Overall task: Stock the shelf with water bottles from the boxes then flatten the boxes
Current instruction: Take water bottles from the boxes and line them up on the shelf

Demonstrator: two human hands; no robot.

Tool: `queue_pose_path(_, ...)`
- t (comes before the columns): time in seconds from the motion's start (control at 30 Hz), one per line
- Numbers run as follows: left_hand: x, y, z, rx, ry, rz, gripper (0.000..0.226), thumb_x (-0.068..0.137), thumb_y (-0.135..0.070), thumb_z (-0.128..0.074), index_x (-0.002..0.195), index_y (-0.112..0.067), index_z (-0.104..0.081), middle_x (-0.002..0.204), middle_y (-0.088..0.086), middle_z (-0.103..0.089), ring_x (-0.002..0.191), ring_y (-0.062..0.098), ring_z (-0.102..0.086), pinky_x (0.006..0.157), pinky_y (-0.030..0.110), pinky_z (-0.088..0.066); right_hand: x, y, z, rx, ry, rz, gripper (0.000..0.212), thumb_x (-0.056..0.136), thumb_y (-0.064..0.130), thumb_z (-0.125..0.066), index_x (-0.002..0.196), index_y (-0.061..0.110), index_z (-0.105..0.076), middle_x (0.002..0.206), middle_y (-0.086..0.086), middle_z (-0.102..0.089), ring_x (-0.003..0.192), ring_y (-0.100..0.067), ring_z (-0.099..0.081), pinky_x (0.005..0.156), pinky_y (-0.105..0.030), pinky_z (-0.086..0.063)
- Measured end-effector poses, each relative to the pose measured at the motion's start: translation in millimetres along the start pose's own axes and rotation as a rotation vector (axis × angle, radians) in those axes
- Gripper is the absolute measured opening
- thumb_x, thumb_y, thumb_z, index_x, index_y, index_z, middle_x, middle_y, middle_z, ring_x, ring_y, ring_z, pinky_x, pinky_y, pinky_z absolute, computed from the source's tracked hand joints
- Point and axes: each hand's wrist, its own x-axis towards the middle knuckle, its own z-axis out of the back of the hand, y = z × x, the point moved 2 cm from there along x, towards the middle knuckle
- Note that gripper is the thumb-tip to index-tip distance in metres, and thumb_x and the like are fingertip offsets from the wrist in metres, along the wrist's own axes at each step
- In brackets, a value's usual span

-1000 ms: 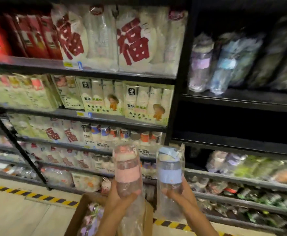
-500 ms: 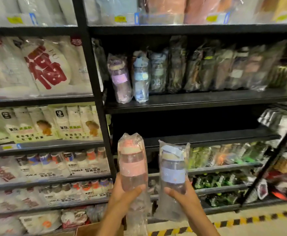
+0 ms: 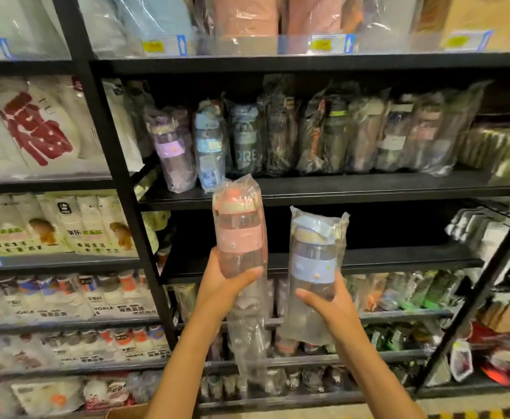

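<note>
— While both bottles hang upright before the black shelf (image 3: pixel 368 189), why hold them low?
— Left hand (image 3: pixel 220 285) grips the pink bottle (image 3: pixel 238 237), right hand (image 3: pixel 329 300) grips the blue bottle (image 3: pixel 314 261); bases free, probably to stand them beside the bagged bottles (image 3: pixel 308 137).

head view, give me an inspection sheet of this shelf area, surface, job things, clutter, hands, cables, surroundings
surface: black shelf carries a row of bagged bottles; the black shelf below shows bare board.
job's things: pink bottle and blue bottle, both upright in clear plastic bags, held apart in front of the shelves; a cardboard box corner shows at the bottom edge.
clutter: nothing seen.
grippers: left hand grips the pink bottle; right hand grips the blue bottle.
cables: nothing seen.
surroundings: neighbouring rack of packaged goods on the left; yellow-black floor tape bottom right.
</note>
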Motion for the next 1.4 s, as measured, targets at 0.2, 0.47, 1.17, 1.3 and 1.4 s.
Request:
queue_pose_path(0.2, 71, -30, -21, -0.002, -0.045, -0.101, 0.076, 0.075, -0.025, -0.093, 0.139, -0.03, -0.051, 0.127, -0.009, -0.07, 0.113, 0.006, -0.069, 0.099, 0.036, -0.057, 82, 24, 12, 0.043, -0.038, 0.092, 0.081, 0.065, 0.046, -0.09, 0.137, 0.043, -0.052, 0.13, 0.011, -0.07, 0.117, -0.01, -0.068, 0.095, -0.035, -0.057)
queue_pose_path(0.47, 180, -67, -38, -0.036, -0.089, -0.19, 0.072, 0.078, -0.024, -0.091, 0.137, -0.03, -0.051, 0.126, -0.011, -0.07, 0.109, 0.001, -0.07, 0.092, 0.026, -0.057, 199, 65, 5, 0.101, -0.049, 0.198, 0.065, 0.083, 0.014, -0.087, 0.137, 0.027, -0.053, 0.124, 0.002, -0.073, 0.111, -0.014, -0.072, 0.088, -0.03, -0.059)
queue_pose_path(1.17, 357, -34, -60, 0.134, -0.194, -0.174, 0.098, 0.072, -0.026, -0.095, 0.146, -0.026, -0.031, 0.142, -0.001, -0.052, 0.126, 0.018, -0.055, 0.102, 0.034, -0.049, 399, 65, -34, -0.045, 0.05, 0.234, 0.075, 0.079, 0.018, -0.091, 0.135, 0.028, -0.042, 0.125, 0.012, -0.062, 0.108, 0.009, -0.062, 0.093, -0.023, -0.053)
queue_pose_path(1.3, 370, -33, -61, 0.158, -0.192, -0.132, 0.094, 0.075, -0.026, -0.093, 0.144, -0.024, -0.029, 0.141, -0.002, -0.05, 0.13, 0.021, -0.053, 0.096, 0.031, -0.045, 414, 60, -39, -0.06, 0.076, 0.216, 0.07, 0.08, 0.022, -0.09, 0.128, 0.031, -0.04, 0.124, 0.014, -0.059, 0.114, 0.001, -0.059, 0.094, -0.025, -0.05)
queue_pose_path(1.4, 378, -35, -63, 0.169, -0.203, -0.089, 0.113, 0.079, -0.029, -0.091, 0.16, -0.021, -0.012, 0.159, 0.002, -0.035, 0.146, 0.024, -0.039, 0.104, 0.031, -0.039, 425, 58, -41, -0.077, 0.09, 0.185, 0.075, 0.079, 0.027, -0.091, 0.131, 0.029, -0.036, 0.126, 0.015, -0.056, 0.118, -0.005, -0.057, 0.101, -0.031, -0.049)
